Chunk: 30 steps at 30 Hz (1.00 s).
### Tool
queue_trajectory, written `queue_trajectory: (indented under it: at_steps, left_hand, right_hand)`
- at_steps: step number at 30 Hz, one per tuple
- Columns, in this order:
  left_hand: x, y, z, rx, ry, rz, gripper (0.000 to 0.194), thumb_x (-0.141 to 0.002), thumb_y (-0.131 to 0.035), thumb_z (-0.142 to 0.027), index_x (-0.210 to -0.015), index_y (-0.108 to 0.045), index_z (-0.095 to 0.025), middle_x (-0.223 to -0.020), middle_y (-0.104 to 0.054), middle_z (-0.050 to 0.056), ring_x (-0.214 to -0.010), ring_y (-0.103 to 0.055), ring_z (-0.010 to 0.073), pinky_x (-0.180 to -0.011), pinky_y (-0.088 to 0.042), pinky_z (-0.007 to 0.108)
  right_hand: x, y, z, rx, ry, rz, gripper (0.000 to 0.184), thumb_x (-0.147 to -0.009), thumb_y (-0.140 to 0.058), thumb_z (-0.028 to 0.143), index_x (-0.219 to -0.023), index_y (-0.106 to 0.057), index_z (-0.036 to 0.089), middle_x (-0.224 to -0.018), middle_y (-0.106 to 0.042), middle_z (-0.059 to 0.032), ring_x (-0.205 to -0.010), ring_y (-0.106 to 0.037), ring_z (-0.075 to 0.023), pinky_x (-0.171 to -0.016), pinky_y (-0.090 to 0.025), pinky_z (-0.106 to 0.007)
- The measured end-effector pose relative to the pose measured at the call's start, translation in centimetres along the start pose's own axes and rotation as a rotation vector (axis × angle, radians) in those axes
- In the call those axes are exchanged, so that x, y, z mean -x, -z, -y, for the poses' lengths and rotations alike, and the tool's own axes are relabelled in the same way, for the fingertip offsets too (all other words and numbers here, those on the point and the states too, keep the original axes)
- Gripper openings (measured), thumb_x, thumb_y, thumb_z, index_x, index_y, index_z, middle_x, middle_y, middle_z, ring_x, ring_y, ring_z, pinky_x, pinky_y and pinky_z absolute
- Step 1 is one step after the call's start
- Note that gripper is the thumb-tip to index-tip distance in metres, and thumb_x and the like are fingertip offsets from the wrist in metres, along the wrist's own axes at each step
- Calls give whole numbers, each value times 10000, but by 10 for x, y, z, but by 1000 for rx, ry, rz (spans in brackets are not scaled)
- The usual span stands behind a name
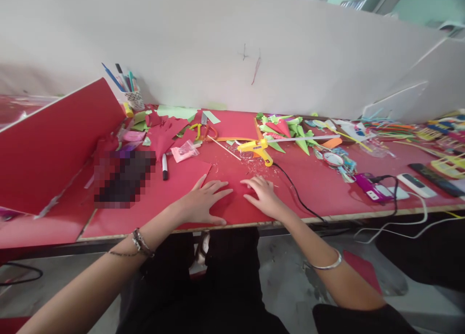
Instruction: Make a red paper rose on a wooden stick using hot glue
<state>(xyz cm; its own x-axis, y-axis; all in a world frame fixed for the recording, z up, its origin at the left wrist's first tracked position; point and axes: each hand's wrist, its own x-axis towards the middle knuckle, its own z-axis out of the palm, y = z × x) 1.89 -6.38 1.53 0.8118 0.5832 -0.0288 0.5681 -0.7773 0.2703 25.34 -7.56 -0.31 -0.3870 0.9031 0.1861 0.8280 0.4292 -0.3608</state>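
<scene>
My left hand [203,201] lies with fingers spread on a sheet of red paper [189,176] near the table's front edge. To its right, my right hand [263,196] rests on the red tabletop, fingers apart and slightly bent, holding nothing that I can see. Beyond the right hand lies a yellow hot glue gun [256,149] with a long pale glue stick in its back and a black cord trailing right. A marker with a black cap [164,167] lies past the left hand, beside a small plastic bag with pink contents [184,151].
A red board [61,145] leans up at left, before a pen cup [134,99]. Scissors [203,131], red scraps [163,130] and green paper cones [300,138] line the back. On the right are a purple power strip [373,188] with cords and a dark phone-like object [436,179].
</scene>
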Motion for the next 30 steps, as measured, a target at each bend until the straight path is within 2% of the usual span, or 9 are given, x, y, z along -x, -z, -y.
queue_trajectory:
  at_steps: [4, 6, 9, 13, 16, 20, 22, 25, 30]
  left_hand:
    - [-2, -1, -19, -119, 53, -156, 591, -793, -357, -571, -1274, -339, -230, -1321, -376, 74, -1198, -324, 249, -1018, -113, 457]
    - [-5, 0, -28, -218, 55, -210, 553, -803, -390, -528, -1247, -367, -199, -1276, -415, 90, -1136, -380, 252, -976, -216, 422]
    - [-8, 2, -38, -394, 58, -230, 361, -860, -387, -320, -1189, -406, -171, -1077, -533, 94, -918, -503, 221, -749, -379, 340]
    - [-5, 8, -39, -477, 65, -277, 249, -877, -275, -117, -965, -500, -179, -792, -547, 44, -672, -528, 166, -536, -359, 280]
    - [3, 11, -28, -442, 66, -364, 203, -873, -307, -127, -950, -486, -186, -835, -541, 43, -672, -537, 149, -528, -369, 261]
    - [14, 9, -9, -443, -21, -397, 187, -872, -319, -158, -968, -471, -210, -921, -545, 33, -625, -529, 113, -527, -390, 240]
    - [16, 7, -1, -417, -34, -381, 195, -864, -318, -149, -962, -473, -213, -931, -547, 31, -627, -532, 109, -527, -399, 232]
    - [15, 6, 4, -357, -37, -309, 240, -839, -319, -103, -981, -482, -209, -997, -538, 42, -666, -543, 120, -567, -425, 245]
    - [19, 8, -6, -253, 0, -195, 385, -747, -440, -90, -1110, -471, -217, -1245, -413, 89, -1066, -455, 224, -891, -352, 385]
  right_hand:
    - [-2, 3, 3, -213, -91, 102, 321, -795, -465, 183, -1113, -474, 227, -871, -579, -23, -786, -545, -151, -757, -410, -344]
    - [-3, 5, 8, -365, -133, 116, 317, -800, -450, 188, -1115, -463, 217, -814, -559, -10, -725, -538, -132, -721, -434, -310]
    - [-4, 9, 20, -597, -130, 94, 319, -815, -427, 209, -1134, -421, 214, -806, -527, -6, -747, -530, -124, -728, -453, -286]
    - [0, 21, 39, -706, -104, 77, 321, -839, -409, 246, -1158, -388, 228, -841, -529, -16, -799, -532, -129, -788, -451, -302]
    - [5, 33, 44, -620, 34, 41, 378, -829, -440, 324, -1192, -382, 237, -1041, -514, -65, -984, -495, -168, -889, -407, -350]
    - [12, 37, 40, -292, 264, 25, 757, -655, -621, 484, -1292, -300, 231, -1308, -342, -111, -1219, -287, -272, -985, -297, -452]
    - [14, 31, 36, -106, 333, 15, 665, -693, -606, 440, -1279, -343, 266, -1326, -351, -80, -1234, -266, -273, -993, -270, -477]
    - [16, 16, 33, 103, 390, -55, 373, -844, -432, 212, -1203, -448, 313, -1275, -450, -4, -1195, -340, -205, -1004, -257, -438]
    - [15, -5, 38, 313, 464, -84, 337, -861, -346, 101, -1121, -538, 194, -1113, -582, -61, -1021, -489, -193, -869, -382, -357]
